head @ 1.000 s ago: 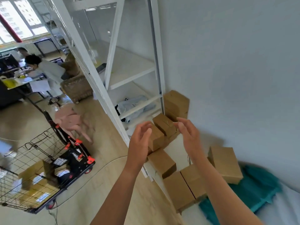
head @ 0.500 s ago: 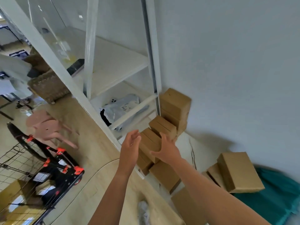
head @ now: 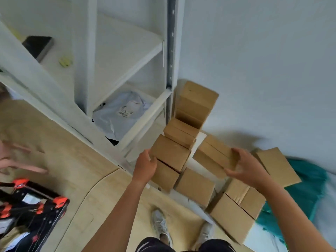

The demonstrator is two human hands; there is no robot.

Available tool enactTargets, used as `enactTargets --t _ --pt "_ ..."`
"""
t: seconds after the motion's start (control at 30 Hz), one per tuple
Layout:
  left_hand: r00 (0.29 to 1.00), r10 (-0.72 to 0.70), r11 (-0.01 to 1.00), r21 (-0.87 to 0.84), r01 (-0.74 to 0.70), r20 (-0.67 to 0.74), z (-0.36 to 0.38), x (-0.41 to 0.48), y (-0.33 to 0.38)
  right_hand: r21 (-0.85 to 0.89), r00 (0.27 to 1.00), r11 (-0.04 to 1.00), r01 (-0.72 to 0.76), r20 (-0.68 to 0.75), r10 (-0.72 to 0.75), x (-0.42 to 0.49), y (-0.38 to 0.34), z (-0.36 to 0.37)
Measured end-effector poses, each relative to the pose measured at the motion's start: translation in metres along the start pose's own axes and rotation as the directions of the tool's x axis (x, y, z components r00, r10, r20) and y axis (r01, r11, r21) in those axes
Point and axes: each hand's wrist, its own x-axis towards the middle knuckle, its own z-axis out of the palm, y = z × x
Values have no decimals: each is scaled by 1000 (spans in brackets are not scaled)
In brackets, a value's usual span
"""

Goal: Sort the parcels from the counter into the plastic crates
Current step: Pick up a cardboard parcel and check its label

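Several brown cardboard parcels lie on the white counter (head: 195,161) against the wall. My right hand (head: 244,168) grips one parcel (head: 214,154), lifted clear of the stack, with fingers curled over its right end. My left hand (head: 145,165) touches the left side of another parcel (head: 170,152) on top of the stack, fingers bent around its edge. A tall stack of parcels (head: 197,101) stands by the shelf post. More parcels (head: 195,186) (head: 236,210) (head: 277,166) lie nearer and to the right. No plastic crate is in view.
A white metal shelf unit (head: 127,57) stands left of the counter with a grey mailer bag (head: 122,113) on a low shelf. A black wire cart with orange clips (head: 31,204) sits on the floor at lower left. A teal cloth (head: 307,190) lies at right. Pink stool legs (head: 20,160) show at far left.
My right hand has pulled one parcel off the stack and moved it right. My left hand has come against the upper parcel of the stack. The view has tilted down.
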Motion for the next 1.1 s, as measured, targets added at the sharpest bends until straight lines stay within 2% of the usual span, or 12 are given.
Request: enactTargets --t 0.13,0.37,0.43,0.5,0.53,0.6,0.67,0.73,0.9,1.1 --pt "997 -73 995 70 70 40 6 15 -18 -22 981 982 -186 -68 184 20 9 35" --pt "987 -49 982 186 20 151 3 51 -21 164 906 900 -404 -63 418 47 3 95" --pt "983 -63 977 210 27 171 1 64 -20 136 900 909 -393 -145 411 42 -9 103" --pt "981 -59 977 211 19 184 1 76 -19 57 918 959 -276 -280 281 35 -33 110" --pt "980 -58 978 207 18 189 2 80 -18 31 931 978 -204 -303 204 34 -49 115" --pt "975 -77 982 188 38 209 4 87 -12 48 964 984 -171 -199 177 38 -76 128" --pt "965 -102 983 176 60 241 5 91 -6 136 948 939 -314 -10 319 52 -93 140" --pt "957 -109 982 178 62 270 5 95 -1 215 907 881 -421 95 410 64 -102 145" --pt "967 -106 981 181 64 231 -1 91 10 387 879 797 -464 92 468 73 -115 148" --pt "982 -45 995 91 29 185 -11 69 27 580 863 706 -407 -8 505 51 -124 134"
